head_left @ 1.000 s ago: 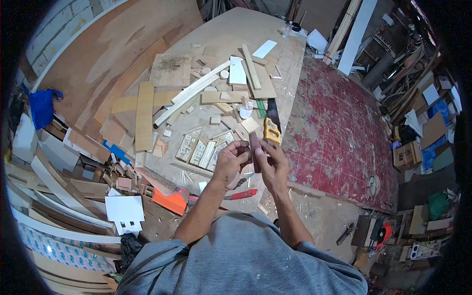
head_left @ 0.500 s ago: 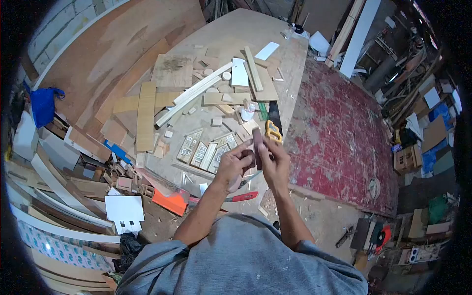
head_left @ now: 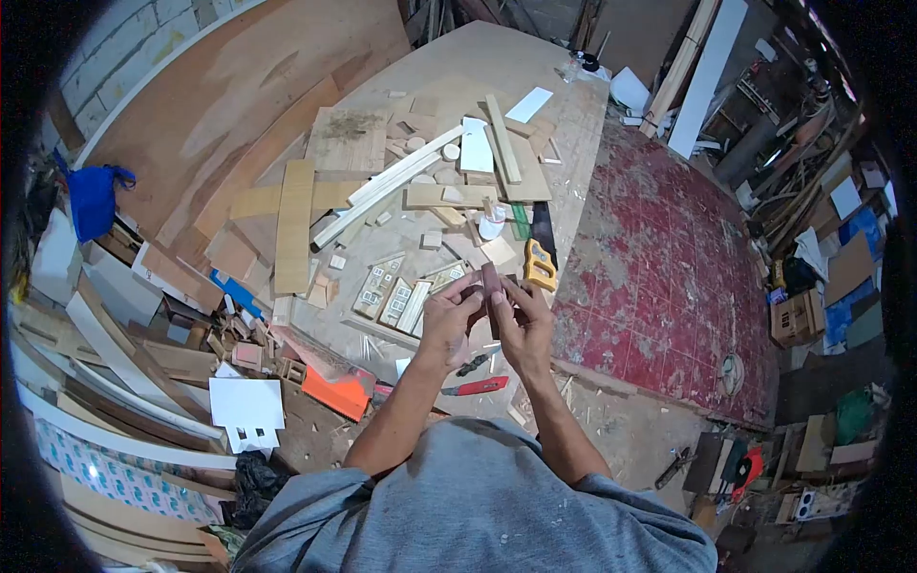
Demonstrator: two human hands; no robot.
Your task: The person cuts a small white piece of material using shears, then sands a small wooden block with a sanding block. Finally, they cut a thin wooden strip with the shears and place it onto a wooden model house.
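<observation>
Both my hands are raised together above the front of the plywood worktop (head_left: pixel 449 67). My left hand (head_left: pixel 447 320) and my right hand (head_left: pixel 521 323) pinch a small dark brown wooden piece (head_left: pixel 491 286) between their fingertips, held upright. Just beyond the hands lie small model house fronts (head_left: pixel 396 294) with window cut-outs. A hand saw with a yellow handle (head_left: pixel 542 260) rests to the right of them. Below my hands a red-handled cutter (head_left: pixel 473 387) lies near the table's front edge.
Wood strips, offcuts and a white sheet (head_left: pixel 475 145) are scattered over the worktop. A small white bottle (head_left: pixel 492 225) stands by the saw. Red patterned floor (head_left: pixel 669 258) lies to the right; stacked boards, an orange piece (head_left: pixel 334 392) and a blue bag (head_left: pixel 95 196) are at left.
My hands have stayed together on the dark piece, shifting it slightly between the fingertips. The view has drifted a little; nothing on the worktop has moved.
</observation>
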